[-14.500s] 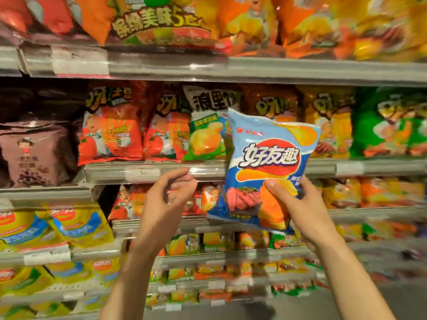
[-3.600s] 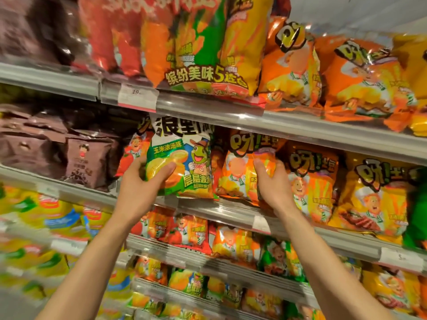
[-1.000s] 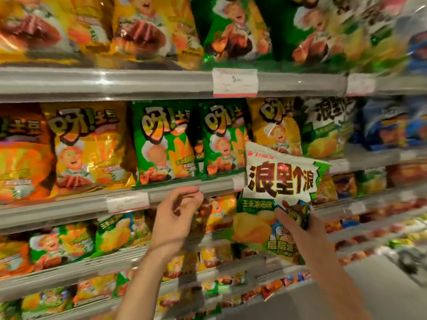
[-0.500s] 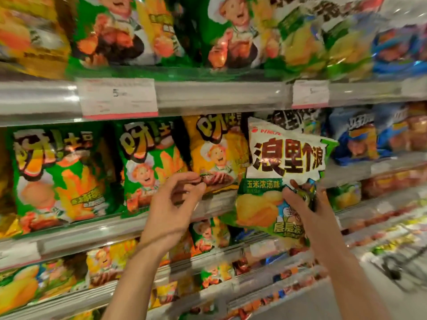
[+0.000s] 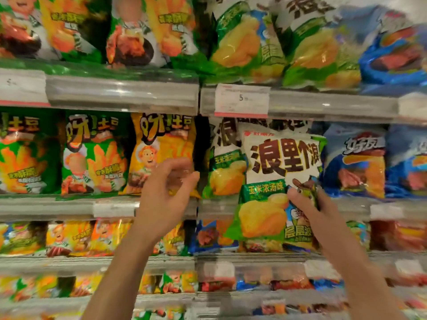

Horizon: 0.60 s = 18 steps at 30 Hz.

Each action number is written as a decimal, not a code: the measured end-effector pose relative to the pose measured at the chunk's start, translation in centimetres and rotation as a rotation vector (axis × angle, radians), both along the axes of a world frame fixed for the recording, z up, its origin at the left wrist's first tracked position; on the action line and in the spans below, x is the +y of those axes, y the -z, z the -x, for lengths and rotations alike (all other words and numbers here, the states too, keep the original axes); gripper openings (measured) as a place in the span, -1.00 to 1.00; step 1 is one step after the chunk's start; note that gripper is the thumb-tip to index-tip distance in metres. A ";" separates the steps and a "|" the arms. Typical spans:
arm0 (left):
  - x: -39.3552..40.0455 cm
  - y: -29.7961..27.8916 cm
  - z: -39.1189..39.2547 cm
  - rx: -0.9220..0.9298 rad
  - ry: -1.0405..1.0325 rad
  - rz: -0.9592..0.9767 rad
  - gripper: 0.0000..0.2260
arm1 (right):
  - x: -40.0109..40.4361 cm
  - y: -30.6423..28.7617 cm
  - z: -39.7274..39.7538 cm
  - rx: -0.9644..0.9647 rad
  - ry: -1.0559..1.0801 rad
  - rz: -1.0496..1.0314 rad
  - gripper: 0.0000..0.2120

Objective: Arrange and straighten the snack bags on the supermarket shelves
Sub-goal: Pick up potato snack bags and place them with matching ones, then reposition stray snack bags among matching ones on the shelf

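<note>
My right hand (image 5: 310,207) grips a white-and-green chip bag (image 5: 277,181) by its lower right part and holds it upright in front of the middle shelf. Just behind it stand matching white-and-green bags (image 5: 225,165) on that shelf. My left hand (image 5: 166,197) hovers with curled, parted fingers and nothing in it, in front of a yellow snack bag (image 5: 161,144) and the gap to its right.
Green bags (image 5: 92,153) stand left of the yellow one, blue bags (image 5: 360,162) to the right. The shelf above (image 5: 122,93) carries larger bags and a price tag (image 5: 241,100). Lower shelves (image 5: 97,262) hold several small packs.
The view has shifted right along the shelf. My right hand has carried the white-and-green bag up to the matching bags. My left hand stays raised and empty.
</note>
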State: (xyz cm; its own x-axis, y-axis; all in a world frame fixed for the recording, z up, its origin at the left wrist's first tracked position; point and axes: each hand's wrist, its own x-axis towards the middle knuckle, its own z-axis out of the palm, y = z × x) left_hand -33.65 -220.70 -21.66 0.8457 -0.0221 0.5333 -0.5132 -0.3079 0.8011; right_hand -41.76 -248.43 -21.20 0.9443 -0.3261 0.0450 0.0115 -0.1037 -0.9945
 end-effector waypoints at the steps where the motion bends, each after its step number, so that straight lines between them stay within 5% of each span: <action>1: -1.2 0.0 -0.2 -0.008 -0.005 -0.041 -0.70 | -1.4 -0.1 -0.4 -0.003 0.002 0.000 -0.52; 8: -7.6 -0.6 -1.7 0.004 -0.148 -0.333 -0.26 | -7.3 -2.1 -4.2 -0.073 0.023 0.022 -0.55; 13: -9.3 -0.5 -2.4 0.021 -0.149 -0.361 -0.19 | -9.6 -2.2 -6.9 -0.091 0.056 0.216 -0.42; 18: -9.9 0.5 -2.5 -0.009 -0.170 -0.290 -0.18 | -10.9 -1.0 -8.8 -0.206 0.070 0.337 -0.50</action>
State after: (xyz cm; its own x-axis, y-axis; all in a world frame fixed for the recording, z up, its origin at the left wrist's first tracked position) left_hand -31.15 -230.56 -22.20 0.8458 -0.0335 0.5324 -0.4415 -0.6042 0.6633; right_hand -32.96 -259.32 -20.16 0.8802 -0.3244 0.3465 0.1884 -0.4314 -0.8823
